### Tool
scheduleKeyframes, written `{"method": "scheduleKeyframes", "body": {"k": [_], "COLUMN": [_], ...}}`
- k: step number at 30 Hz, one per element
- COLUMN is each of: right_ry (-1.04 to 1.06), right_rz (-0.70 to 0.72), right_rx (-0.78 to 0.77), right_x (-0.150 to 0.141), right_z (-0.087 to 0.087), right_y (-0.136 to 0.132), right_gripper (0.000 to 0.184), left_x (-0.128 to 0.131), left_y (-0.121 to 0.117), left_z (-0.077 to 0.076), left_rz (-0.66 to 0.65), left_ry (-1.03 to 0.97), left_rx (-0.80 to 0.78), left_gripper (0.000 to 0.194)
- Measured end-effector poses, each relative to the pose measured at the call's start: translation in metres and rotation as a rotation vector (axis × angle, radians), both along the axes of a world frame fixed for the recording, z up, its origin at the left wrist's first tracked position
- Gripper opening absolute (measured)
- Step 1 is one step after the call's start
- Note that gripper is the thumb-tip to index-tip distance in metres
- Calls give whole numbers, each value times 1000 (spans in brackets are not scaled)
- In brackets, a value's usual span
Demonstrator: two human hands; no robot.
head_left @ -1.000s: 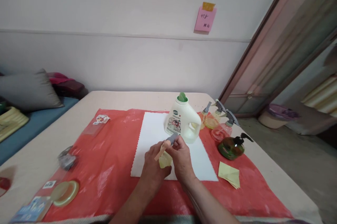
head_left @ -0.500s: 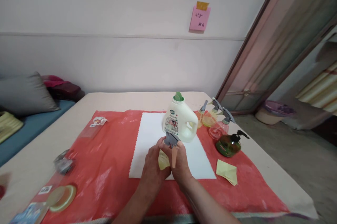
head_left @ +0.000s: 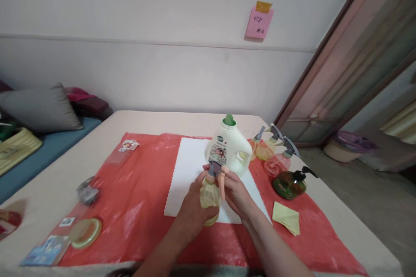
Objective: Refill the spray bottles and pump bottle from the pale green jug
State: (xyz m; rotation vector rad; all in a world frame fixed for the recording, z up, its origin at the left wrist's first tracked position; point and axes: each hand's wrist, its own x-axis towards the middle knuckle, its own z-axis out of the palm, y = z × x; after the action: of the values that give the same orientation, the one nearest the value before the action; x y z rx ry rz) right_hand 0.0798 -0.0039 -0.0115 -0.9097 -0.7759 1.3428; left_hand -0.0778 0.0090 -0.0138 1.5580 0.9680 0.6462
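A clear spray bottle with yellowish liquid, a grey head and a pinkish trigger stands nearly upright in front of me. Its body is wrapped by my left hand. Around the spray head, the fingers of my right hand are closed from the right side; part of their grip is hidden. Just behind stands a pale green detergent jug with a green piece in its open mouth. A white sheet with scalloped edges lies under the jug, on red plastic sheeting.
On the right are several spray bottles, one of them pink, a dark green pump bottle and yellow paper squares. A round lid, a crumpled grey bundle and plastic packets lie left. A grey cushion sits beyond.
The bottle shows more of its body now, with my left hand lower around it. My right hand has shifted right, still at the spray head. The whole view has turned slightly left.
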Motion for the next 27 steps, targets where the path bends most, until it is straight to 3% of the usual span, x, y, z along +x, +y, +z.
{"method": "scheduleKeyframes", "body": {"k": [2, 9, 12, 18, 21, 27], "right_ry": [28, -4, 23, 43, 42, 141], "right_rz": [22, -118, -193, -301, -255, 13], "right_rx": [-20, 11, 15, -23, 26, 44], "right_x": [-2, -17, -26, -36, -30, -5], "right_z": [-2, -10, -10, -11, -6, 4], "right_y": [1, 4, 5, 7, 4, 0], "right_gripper": [35, 31, 39, 48, 41, 24], "left_x": [2, 9, 13, 13, 9, -1], "left_y": [-2, -1, -1, -3, -1, 2], "left_z": [3, 0, -5, -5, -2, -2], "left_rz": [2, 122, 161, 104, 61, -57], "left_ry": [14, 133, 154, 88, 94, 58], "left_rx": [-35, -20, 46, 102, 86, -70], "left_gripper": [96, 106, 98, 81, 82, 103]}}
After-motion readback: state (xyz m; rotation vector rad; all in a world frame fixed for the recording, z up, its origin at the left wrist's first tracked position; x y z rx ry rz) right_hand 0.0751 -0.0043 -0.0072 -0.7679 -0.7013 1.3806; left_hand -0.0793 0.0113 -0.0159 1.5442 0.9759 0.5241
